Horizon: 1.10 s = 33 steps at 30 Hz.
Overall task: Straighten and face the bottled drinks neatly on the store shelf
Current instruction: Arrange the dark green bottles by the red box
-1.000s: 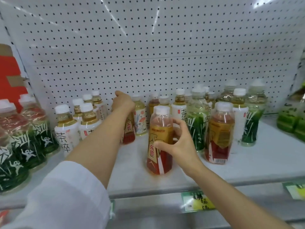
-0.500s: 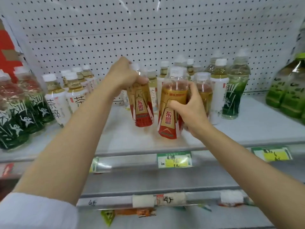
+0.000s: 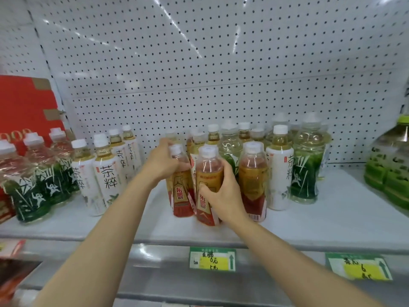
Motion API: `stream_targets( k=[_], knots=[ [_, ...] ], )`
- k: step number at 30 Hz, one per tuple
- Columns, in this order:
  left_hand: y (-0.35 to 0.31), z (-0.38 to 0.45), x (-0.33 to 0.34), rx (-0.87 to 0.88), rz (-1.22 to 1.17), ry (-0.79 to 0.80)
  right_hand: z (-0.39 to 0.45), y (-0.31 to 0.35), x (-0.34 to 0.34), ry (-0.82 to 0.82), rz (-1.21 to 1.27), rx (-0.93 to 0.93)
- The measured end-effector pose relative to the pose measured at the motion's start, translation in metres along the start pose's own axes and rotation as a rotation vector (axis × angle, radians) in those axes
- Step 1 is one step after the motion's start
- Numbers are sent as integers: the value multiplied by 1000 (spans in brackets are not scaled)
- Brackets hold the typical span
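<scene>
Two red-and-gold labelled bottles stand side by side near the front middle of the white shelf. My left hand grips the left red-and-gold bottle round its upper body. My right hand grips the front red-and-gold bottle round its middle, with its label facing me. A third red-and-gold bottle stands just right of my right hand, with its barcode side showing. White tea bottles and green bamboo-print bottles stand in rows on both sides.
A white pegboard wall backs the shelf. A red carton sits at the far left, green-labelled bottles at the far right. Price tags hang on the shelf's front rail. Bare shelf surface lies at the front right.
Both hands have lowered their red-and-gold bottles closer together onto the shelf. A second ago my left hand was reaching to the back row.
</scene>
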<state>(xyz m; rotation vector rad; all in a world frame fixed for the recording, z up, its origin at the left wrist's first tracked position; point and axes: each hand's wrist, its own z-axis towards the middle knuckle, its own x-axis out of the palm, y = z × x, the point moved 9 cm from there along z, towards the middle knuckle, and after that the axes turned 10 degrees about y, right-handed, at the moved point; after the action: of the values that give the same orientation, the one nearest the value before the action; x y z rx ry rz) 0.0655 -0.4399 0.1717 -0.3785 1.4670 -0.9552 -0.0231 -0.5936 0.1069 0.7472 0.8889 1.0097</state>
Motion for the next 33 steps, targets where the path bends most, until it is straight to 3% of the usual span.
stream_targets(
  k=[8,14,17,21,26,30,33],
  knots=[
    [-2,16,-6,42,73,176,7,15,6,44,-240,-31],
    [-82,38,-20,362,132,5,29,96,-56,-255,-592,-260],
    [-121,52,10,442,220,111,40,111,-109,-411,-745,-274],
    [-134,68,59,353,407,290,36,80,-176,-520,-851,-124],
    [-130,75,63,318,175,306,24,25,-205,-494,-691,26],
    [-147,74,26,417,-172,141,8,35,-219,-680,-743,-63],
    [-168,59,-8,512,-467,-33,6,19,-240,-711,-668,20]
  ],
)
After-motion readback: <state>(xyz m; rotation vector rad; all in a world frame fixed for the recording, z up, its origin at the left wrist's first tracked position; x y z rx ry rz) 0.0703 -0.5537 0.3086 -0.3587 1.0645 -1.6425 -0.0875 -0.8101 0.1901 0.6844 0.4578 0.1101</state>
